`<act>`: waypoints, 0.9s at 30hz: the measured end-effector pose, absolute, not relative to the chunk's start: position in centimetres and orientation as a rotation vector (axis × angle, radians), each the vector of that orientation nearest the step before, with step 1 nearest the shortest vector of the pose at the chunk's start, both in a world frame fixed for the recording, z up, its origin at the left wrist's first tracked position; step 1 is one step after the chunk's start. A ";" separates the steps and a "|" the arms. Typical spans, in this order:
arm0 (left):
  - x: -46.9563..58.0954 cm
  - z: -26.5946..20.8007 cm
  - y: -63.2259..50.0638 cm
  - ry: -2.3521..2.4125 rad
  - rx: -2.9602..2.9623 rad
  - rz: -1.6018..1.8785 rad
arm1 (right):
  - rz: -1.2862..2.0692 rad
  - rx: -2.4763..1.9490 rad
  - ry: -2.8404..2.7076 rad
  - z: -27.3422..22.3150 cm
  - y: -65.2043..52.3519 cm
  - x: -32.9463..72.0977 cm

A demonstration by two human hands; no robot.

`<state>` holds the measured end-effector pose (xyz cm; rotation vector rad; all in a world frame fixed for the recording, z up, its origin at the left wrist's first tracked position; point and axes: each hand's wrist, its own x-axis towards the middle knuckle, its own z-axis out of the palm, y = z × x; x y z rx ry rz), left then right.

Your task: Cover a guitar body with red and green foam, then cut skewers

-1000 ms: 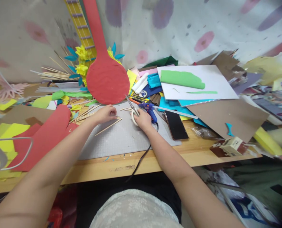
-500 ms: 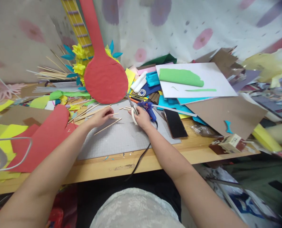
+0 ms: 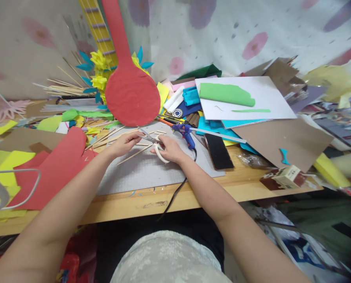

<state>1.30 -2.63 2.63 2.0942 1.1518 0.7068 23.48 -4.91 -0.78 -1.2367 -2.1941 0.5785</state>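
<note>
My left hand (image 3: 124, 144) is closed in a pinch on a thin wooden stick, mostly hidden by the fingers. In my right hand (image 3: 172, 149) is a pair of scissors (image 3: 147, 136) with white handles. Its blades are spread and point left, right at the fingertips of my left hand. Beneath the hands, a loose stick (image 3: 133, 155) lies slanted on the grey cutting mat (image 3: 152, 177). Several short cut pieces (image 3: 160, 132) rest just beyond the scissors. More long sticks (image 3: 104, 138) lie behind my left wrist.
A blue glue gun (image 3: 187, 137) with a black cord and a phone (image 3: 218, 151) lie right of my hands. A red banjo-shaped cutout (image 3: 132, 98) stands behind the mat. Red paper (image 3: 50, 173) is at left; a white board (image 3: 277, 106) with green paper is at back right.
The scissors have swung left from beside the glue gun to my left fingertips, and their blades have spread. My left hand has stayed almost in place.
</note>
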 end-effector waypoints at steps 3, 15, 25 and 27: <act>1.1 2.8 -2.8 1.134 2.084 0.669 | 0.641 -1.221 -2.203 -0.7 -5.0 23.5; 1.5 3.7 -3.1 1.118 2.016 0.631 | 0.662 -1.272 -2.108 -0.6 -5.5 23.0; 1.6 4.5 -2.7 1.198 2.082 0.542 | 0.612 -1.457 -1.918 -1.5 -4.4 23.4; 1.5 4.2 -2.4 1.288 2.145 0.493 | 0.585 -1.568 -1.866 -1.4 -4.3 23.4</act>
